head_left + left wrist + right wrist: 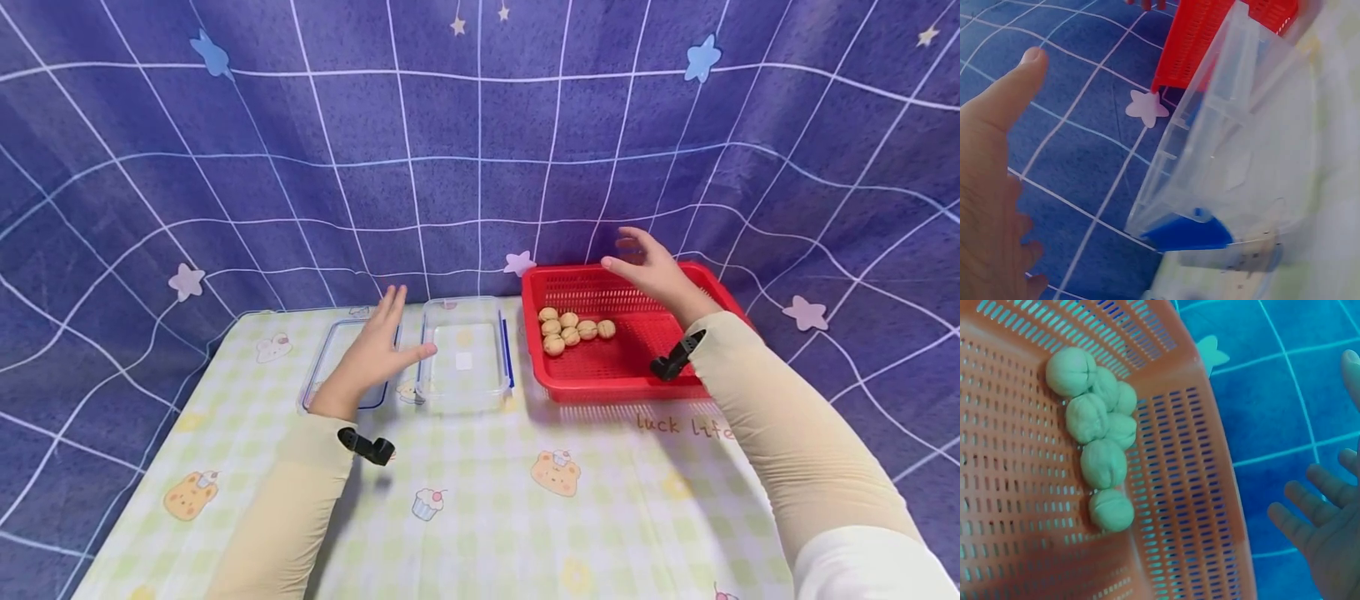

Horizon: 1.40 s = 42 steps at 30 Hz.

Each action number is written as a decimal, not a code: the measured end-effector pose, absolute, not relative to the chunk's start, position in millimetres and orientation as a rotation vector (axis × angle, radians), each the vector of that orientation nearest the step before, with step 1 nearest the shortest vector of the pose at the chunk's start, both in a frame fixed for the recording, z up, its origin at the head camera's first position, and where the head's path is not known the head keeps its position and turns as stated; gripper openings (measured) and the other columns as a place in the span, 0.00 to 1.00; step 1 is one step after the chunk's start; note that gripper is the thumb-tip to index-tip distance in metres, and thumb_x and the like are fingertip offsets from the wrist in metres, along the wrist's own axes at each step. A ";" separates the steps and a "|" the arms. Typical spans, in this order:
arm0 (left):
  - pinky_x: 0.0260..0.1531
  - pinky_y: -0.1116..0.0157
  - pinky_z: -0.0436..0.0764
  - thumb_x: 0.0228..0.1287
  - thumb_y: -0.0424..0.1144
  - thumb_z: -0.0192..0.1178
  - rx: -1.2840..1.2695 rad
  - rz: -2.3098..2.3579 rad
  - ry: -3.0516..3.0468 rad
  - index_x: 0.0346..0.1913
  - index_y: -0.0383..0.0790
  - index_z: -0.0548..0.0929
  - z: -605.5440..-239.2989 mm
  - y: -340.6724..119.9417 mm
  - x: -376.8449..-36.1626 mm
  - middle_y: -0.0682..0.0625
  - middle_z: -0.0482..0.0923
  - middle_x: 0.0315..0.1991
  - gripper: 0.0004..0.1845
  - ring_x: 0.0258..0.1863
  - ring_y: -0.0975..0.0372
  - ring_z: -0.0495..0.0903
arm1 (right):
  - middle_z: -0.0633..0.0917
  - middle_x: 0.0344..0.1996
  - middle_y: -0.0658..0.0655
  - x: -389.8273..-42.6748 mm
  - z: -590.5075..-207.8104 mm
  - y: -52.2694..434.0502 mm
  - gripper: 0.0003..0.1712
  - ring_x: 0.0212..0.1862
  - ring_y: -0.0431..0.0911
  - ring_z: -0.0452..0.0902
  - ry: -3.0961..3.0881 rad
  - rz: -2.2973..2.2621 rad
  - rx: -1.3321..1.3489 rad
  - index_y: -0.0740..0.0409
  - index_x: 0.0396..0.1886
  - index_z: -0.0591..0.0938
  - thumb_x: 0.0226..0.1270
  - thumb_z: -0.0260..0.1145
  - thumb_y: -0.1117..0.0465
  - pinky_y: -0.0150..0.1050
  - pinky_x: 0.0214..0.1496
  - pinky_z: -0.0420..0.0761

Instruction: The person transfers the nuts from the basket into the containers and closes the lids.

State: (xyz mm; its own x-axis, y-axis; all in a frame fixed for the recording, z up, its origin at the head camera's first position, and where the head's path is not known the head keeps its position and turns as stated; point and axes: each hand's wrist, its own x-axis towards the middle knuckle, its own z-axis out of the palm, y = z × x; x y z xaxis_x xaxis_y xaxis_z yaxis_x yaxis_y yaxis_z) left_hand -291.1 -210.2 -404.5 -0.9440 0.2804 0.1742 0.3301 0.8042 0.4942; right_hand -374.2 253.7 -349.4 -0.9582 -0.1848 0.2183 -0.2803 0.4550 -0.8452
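Left hand [372, 354] is flat, fingers straight and together, thumb out toward the clear plastic container [465, 357]. It holds nothing. Thumb tip looks to be at or just off the container's left wall; can't tell contact from the head view. The left wrist view shows palm and thumb [1013, 84] apart from the container [1241, 156], open air between.

Under and behind that hand lies the clear lid [330, 367] with blue clips, flat on the table, just left of the container. Container is upright and has a small white label on its base.

Right hand [651, 268] hovers over the back part of the red basket [570, 287], fingers spread and relaxed, gripping nothing. The right wrist view shows its fingers [1310, 519] off the basket rim [1210, 487], not touching it.

Walnuts [572, 329] are clustered in the basket's left half, seven or so, touching each other, near the left wall. Nothing sits between the hand and the nuts.

The basket stands just right of the container, with a narrow gap between them.

Black wrist-mounted cameras are on both forearms; sleeves are cream.

Surface: table [525, 517] with a pale green-yellow check cloth, bear and cupcake prints, "luck life" text near the basket. Backdrop: blue fabric [480, 150] with a white grid and stars, draped behind and to both sides.
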 end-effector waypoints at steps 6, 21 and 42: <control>0.74 0.37 0.47 0.58 0.69 0.65 -0.541 -0.878 -2.933 0.81 0.49 0.29 -418.9 -207.8 -288.3 0.50 0.24 0.82 0.66 0.80 0.44 0.34 | 0.68 0.70 0.73 -372.9 -360.2 262.5 0.45 0.71 0.66 0.66 -2.575 1.587 0.391 0.64 0.78 0.57 0.69 0.68 0.57 0.59 0.71 0.68; 0.77 0.44 0.35 0.58 0.64 0.68 -0.572 -0.849 -3.027 0.81 0.37 0.32 -450.8 -203.1 -287.7 0.44 0.26 0.82 0.67 0.81 0.51 0.27 | 0.67 0.70 0.75 -377.8 -384.6 278.9 0.43 0.54 0.40 0.75 -2.592 1.794 0.246 0.69 0.78 0.56 0.72 0.65 0.61 0.25 0.45 0.80; 0.77 0.44 0.37 0.61 0.65 0.65 -0.546 -0.755 -3.027 0.81 0.37 0.34 -469.2 -194.5 -286.4 0.46 0.29 0.82 0.64 0.81 0.49 0.34 | 0.73 0.65 0.73 -399.8 -399.2 286.1 0.40 0.55 0.42 0.75 -2.750 1.609 0.394 0.69 0.75 0.63 0.70 0.69 0.60 0.24 0.48 0.77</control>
